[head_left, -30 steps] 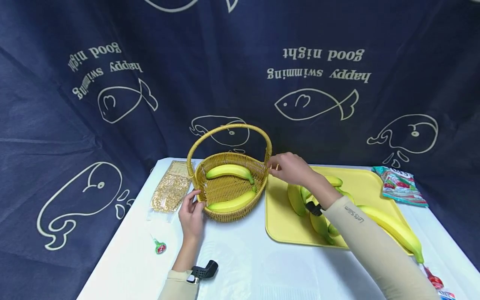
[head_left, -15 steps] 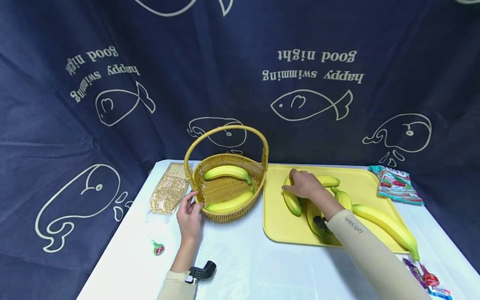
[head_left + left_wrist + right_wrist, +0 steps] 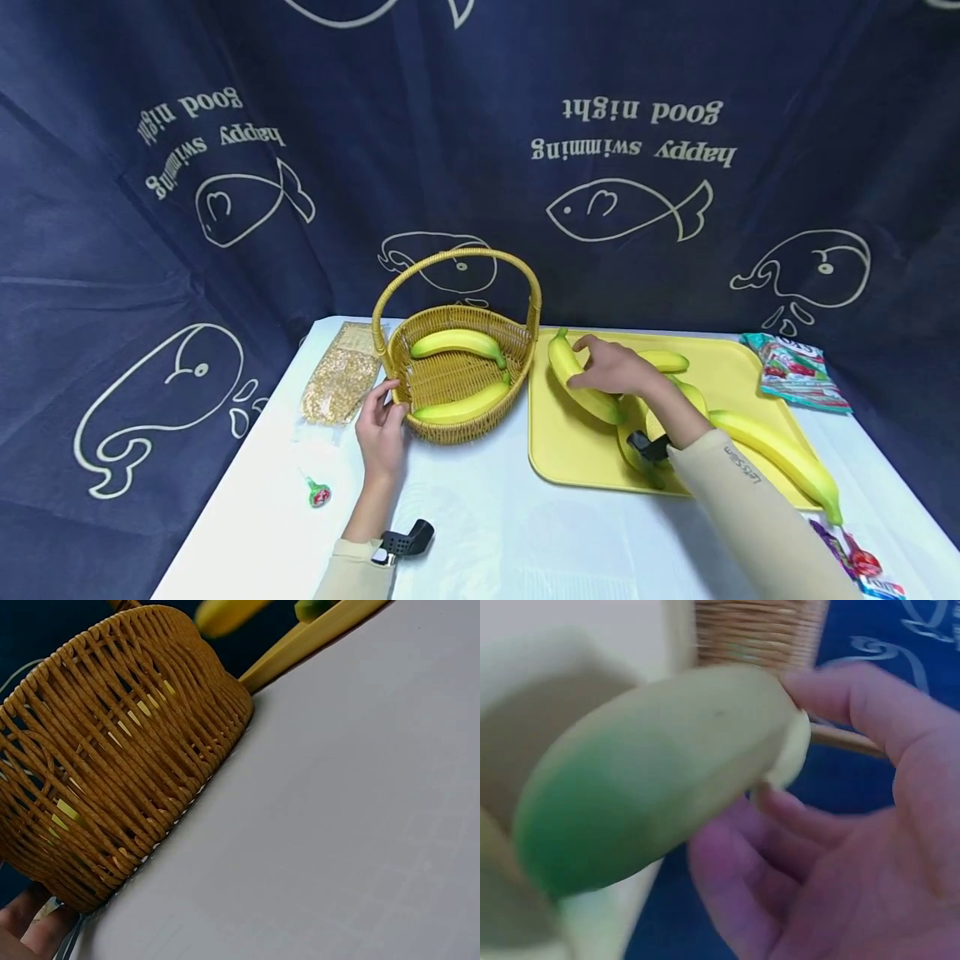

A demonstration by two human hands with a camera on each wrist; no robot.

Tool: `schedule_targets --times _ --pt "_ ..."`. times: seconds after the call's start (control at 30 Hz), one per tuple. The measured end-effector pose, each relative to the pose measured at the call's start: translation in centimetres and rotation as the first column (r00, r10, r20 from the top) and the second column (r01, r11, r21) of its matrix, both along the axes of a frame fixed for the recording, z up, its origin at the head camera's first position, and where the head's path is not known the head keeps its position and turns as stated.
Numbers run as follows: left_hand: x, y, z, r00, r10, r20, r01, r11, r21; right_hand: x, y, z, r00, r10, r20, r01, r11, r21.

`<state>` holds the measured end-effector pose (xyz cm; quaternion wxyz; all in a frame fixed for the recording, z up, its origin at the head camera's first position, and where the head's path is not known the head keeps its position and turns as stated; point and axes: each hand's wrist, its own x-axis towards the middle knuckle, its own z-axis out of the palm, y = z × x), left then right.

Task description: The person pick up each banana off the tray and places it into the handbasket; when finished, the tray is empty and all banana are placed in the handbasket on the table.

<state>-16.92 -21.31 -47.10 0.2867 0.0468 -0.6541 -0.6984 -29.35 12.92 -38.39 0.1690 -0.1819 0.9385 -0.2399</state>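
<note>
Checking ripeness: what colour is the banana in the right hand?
Yellow, turning green at one end; the banana in the right hand shows best in the right wrist view.

We see a navy blue backdrop [image 3: 450, 150] printed with cream outlines of fish and whales and cream lettering. The table cover [image 3: 487, 533] is plain white. The woven basket [image 3: 457, 421] is golden tan, and the bananas [image 3: 459, 342] in it are yellow with green tips. The tray [image 3: 570, 454] is pale yellow. Our sleeves [image 3: 757, 525] are beige. A snack packet [image 3: 795, 371] shows red, green and white.
</note>
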Motion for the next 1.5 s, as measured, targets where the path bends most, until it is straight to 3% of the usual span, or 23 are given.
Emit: schedule_targets --times 0.13,0.27,0.4,0.6,0.8,1.1,1.3,1.5 --pt "0.0 -0.2 -0.1 1.0 -0.007 0.0 0.007 1.0 0.0 1.2 -0.2 2.3 0.992 0.125 -0.003 -0.125 0.991 -0.05" --pt "0.0 -0.3 -0.1 1.0 0.002 -0.001 -0.002 1.0 -0.004 2.5 -1.7 4.2 0.97 0.245 -0.003 -0.244 0.966 -0.084" --pt "0.0 -0.3 0.0 1.0 0.004 -0.01 -0.004 1.0 -0.008 2.9 -3.9 5.3 0.937 0.348 -0.031 -0.35 0.934 -0.078" --pt "-0.1 -0.1 0.0 1.0 0.001 -0.017 -0.001 1.0 0.009 1.7 -7.9 6.0 0.864 0.486 -0.131 -0.486 0.873 0.035" --pt "-0.2 -0.2 -0.1 1.0 0.001 -0.011 -0.001 1.0 0.02 -0.3 -12.3 5.7 0.848 0.512 -0.134 -0.489 0.855 0.172" --pt "-0.1 -0.2 -0.1 1.0 -0.006 -0.005 0.006 1.0 0.014 -1.8 -17.0 2.9 0.869 0.494 -0.033 -0.457 0.825 0.333" --pt "0.0 -0.1 0.1 1.0 -0.007 -0.004 0.007 1.0 0.011 -2.1 -18.0 1.1 0.87 0.494 -0.019 -0.454 0.814 0.362" --pt "-0.1 -0.2 0.1 1.0 -0.017 -0.003 0.017 0.999 0.034 -1.9 -18.4 0.4 0.856 0.518 -0.002 -0.491 0.812 0.315"
